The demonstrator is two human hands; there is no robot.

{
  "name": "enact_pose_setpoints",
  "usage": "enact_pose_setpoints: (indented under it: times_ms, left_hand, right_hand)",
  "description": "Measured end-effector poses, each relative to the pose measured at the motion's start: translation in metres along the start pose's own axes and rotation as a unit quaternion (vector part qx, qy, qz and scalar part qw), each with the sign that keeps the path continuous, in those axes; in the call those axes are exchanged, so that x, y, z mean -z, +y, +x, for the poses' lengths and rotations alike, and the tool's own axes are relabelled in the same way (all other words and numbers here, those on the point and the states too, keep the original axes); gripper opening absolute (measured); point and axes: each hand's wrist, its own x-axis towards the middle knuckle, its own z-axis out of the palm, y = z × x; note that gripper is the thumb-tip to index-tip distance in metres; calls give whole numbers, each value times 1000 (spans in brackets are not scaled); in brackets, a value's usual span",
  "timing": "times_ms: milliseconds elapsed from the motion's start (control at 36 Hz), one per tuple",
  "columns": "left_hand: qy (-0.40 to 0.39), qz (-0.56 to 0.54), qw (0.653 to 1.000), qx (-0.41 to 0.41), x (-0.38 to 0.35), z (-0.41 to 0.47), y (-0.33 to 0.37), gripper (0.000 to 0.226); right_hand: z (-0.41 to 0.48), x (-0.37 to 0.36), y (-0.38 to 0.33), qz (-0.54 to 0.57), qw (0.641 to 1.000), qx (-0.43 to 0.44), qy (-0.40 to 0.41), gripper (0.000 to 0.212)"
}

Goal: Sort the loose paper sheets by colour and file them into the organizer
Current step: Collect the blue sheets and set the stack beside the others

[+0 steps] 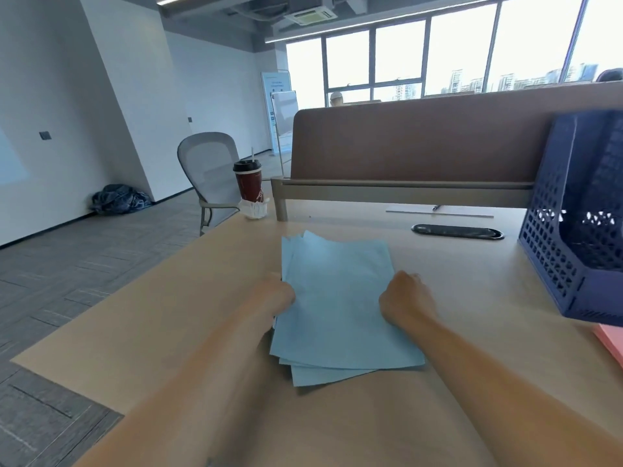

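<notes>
On the desk (pixel 168 315), head view, we find the blue sheets (pixel 337 298) loosely stacked with their corners fanned, apart from the navy organizer (pixel 553 264). Our left hand (pixel 279 298) grips the stack's left edge. Our right hand (pixel 406 298) sits curled at the right edge, and we cannot tell whether it grips. We judge the sheets light, limp and slippery, best held by both long edges.
</notes>
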Motion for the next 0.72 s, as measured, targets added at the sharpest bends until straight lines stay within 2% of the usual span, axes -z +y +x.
enact_pose_setpoints:
  times_ms: [83,167,250,306,361,417,444,500,583,639,722]
  left_hand:
    - [2,2,1000,-8,-1,-19,1,16]
    - [-9,-33,997,-67,-1,-43,-4,25]
    - [-17,-91,989,-115,4,-69,-9,38]
    - [-44,-128,982,-134,8,-83,-10,38]
    - [-60,-157,976,-141,13,-96,-7,39]
    - [-71,-186,968,-152,16,-108,-3,40]
    - [-77,-196,965,-159,18,-115,1,39]
    - [-86,-217,957,-172,22,-127,13,37]
    - [-102,-259,943,-183,29,-138,35,38]
    - [-118,-278,934,-193,30,-148,51,36]
    - [-97,-302,926,-207,23,-161,69,30]
  right_hand:
    - [-4,8,9,54,998,-21,-5,24]
    - [-14,21,21,101,994,-26,-9,8]
    - [-28,36,34,191,981,-32,-11,27]
    - [-40,47,38,306,951,-43,-37,31]
    - [-52,59,38,443,889,-48,-110,24]
    - [-61,72,39,510,840,-51,-176,25]
    - [-65,77,39,522,830,-41,-191,28]
    - [-71,90,36,537,825,-8,-177,29]
    - [-78,113,24,554,824,40,-111,24]
    - [-84,129,16,544,833,69,-68,17]
    - [-93,144,11,510,853,107,-27,11]
